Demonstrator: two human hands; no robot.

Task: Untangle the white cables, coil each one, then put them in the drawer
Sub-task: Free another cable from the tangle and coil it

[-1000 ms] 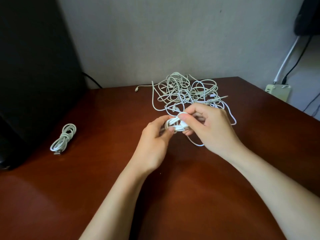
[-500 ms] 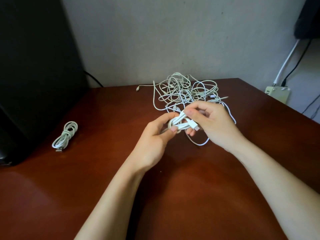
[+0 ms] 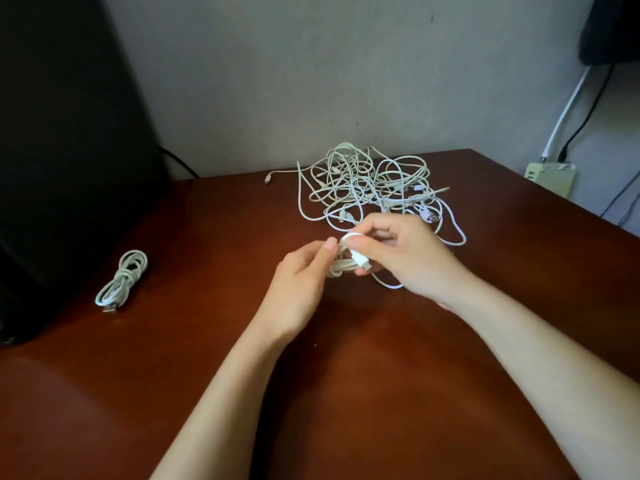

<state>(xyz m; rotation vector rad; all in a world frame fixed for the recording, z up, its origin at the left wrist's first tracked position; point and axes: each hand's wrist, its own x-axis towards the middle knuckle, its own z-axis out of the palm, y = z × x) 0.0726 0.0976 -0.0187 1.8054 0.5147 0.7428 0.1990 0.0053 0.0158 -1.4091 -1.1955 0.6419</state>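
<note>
Around the hands there's plenty going on. The big tangle of white cables sits at the back of the bench, right behind the hands. Its near loops run under the right hand, so that hand hides part of the pile. One stray end with a connector sticks out of the pile to the left, towards the wall. Well off to the left, a finished coiled cable lies flat on its own, USB plug pointing at the near edge, just beside a big black box that fills that whole side.

Both hands are up over the middle of the bench. The left hand has its grip curled round a small bundle of looped white cable. The right hand's grip is thumb and forefinger pinching the plug end of that same cable, close against the bundle. A slack loop hangs out below the right hand and touches the wood.

The bench is dark reddish-brown wood, fairly shiny. The wall behind it is plain grey. At the right, past the bench edge, there's a beige power block with a white cord and a black cord running up to a dark shape in the top corner.
</note>
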